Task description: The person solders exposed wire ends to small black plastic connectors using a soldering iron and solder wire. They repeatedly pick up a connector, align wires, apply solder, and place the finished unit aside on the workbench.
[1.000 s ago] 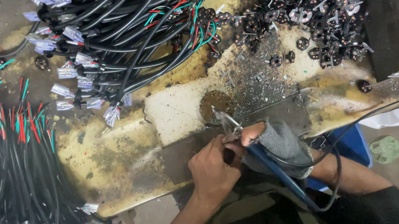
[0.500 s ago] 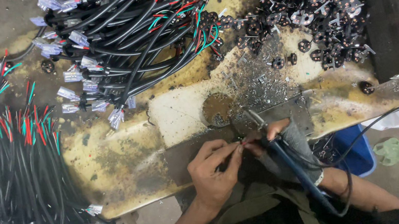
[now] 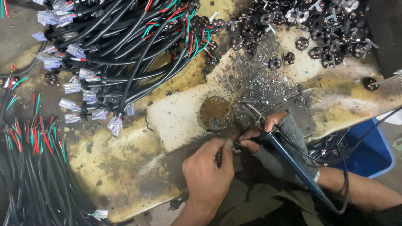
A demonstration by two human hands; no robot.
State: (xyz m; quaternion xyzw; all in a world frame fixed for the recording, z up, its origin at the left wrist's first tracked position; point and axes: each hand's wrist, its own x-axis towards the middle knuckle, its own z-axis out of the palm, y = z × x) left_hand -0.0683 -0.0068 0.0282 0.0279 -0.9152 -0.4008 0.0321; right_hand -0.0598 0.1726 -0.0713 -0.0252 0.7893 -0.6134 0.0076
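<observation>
While both hands meet at lower centre of the frame, left hand [image 3: 208, 172] pinching a small black connector [image 3: 236, 147], right hand [image 3: 272, 132] gripping a blue-handled soldering iron [image 3: 292, 163], stained yellow worktop [image 3: 129, 160], black cable bundles [image 3: 111, 31] upper left

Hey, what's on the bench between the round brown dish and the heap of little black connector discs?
In the head view, a scatter of grey solder scraps covers the bench between the round dish and the black discs.
</observation>
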